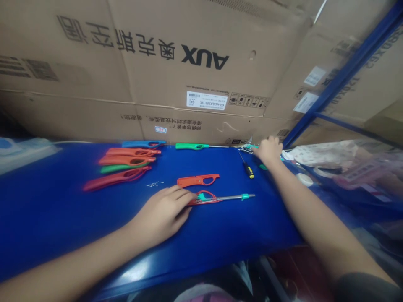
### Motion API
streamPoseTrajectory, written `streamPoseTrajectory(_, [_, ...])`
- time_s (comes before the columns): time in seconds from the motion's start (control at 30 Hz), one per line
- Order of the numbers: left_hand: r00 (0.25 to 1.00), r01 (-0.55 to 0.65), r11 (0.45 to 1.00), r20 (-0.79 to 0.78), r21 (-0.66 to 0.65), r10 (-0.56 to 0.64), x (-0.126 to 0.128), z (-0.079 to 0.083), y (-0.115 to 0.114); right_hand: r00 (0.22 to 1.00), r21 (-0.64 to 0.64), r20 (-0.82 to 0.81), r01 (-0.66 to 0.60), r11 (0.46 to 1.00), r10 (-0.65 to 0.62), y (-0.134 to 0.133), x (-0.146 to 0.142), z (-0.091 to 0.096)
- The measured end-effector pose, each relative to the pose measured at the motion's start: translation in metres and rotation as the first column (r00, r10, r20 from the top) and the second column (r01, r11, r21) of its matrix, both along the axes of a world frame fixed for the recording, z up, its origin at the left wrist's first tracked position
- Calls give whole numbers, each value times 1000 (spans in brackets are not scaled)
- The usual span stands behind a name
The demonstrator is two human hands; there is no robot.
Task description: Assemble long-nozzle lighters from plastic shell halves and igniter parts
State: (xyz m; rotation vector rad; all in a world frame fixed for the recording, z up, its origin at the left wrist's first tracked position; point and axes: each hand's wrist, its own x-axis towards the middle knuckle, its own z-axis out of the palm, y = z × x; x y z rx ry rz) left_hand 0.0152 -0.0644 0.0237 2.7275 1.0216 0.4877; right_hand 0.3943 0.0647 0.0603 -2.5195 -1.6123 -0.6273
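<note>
My left hand (pixel 170 207) is closed on the handle end of an opened red gas lighter (pixel 214 200). Inside its shell a green trigger part and thin wires show, and its metal tube points right with a green piece near the tip. Just behind it lies a separate orange-red lighter shell half (pixel 198 180). At the back right, my right hand (pixel 269 150) reaches into a pile of small green and metal parts (pixel 248 147). Its fingers are curled, and what they hold is hidden. A black-and-yellow screwdriver (pixel 248 170) lies close by.
Several red, orange, green and blue lighter handles (pixel 126 160) lie at the left. A green lighter (pixel 190 146) rests along the back, against a large cardboard box (pixel 141 84). Small white pins (pixel 153 184) are scattered mid-table. A blue metal frame (pixel 302 130) rises at the right.
</note>
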Motion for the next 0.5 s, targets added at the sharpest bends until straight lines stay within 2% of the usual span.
streamPoseTrajectory(0.23, [993, 20, 998, 115, -54, -14, 1, 1, 2, 998, 88, -50, -39, 995, 43, -17, -11, 47])
streamPoseTrajectory(0.27, [988, 30, 997, 156, -68, -19, 2, 1, 2, 993, 123, -82, -78, 989, 89, -22, -17, 50])
streamPoseTrajectory(0.3, [979, 38, 995, 202, -90, -19, 3, 1, 2, 963, 221, -166, -174, 960, 213, -27, -26, 50])
streamPoseTrajectory(0.33, [968, 43, 992, 252, -119, -12, 4, 0, 2, 886, 339, -266, -284, 897, 381, -35, -38, 49])
streamPoseTrajectory(0.37, [953, 41, 987, 302, -156, 8, 5, 0, 2, 759, 441, -372, -363, 821, 535, -43, -53, 44])
streamPoseTrajectory(0.4, [936, 31, 979, 350, -200, 42, 6, -1, 1, 583, 503, -478, -432, 749, 657, -53, -70, 38])
streamPoseTrajectory(0.47, [891, 3, 956, 434, -295, 131, 8, -4, 0, 195, 581, -632, -522, 624, 750, -75, -106, 20])
streamPoseTrajectory(0.5, [868, -2, 942, 468, -336, 169, 9, -5, 0, 42, 605, -665, -555, 571, 745, -85, -123, 10])
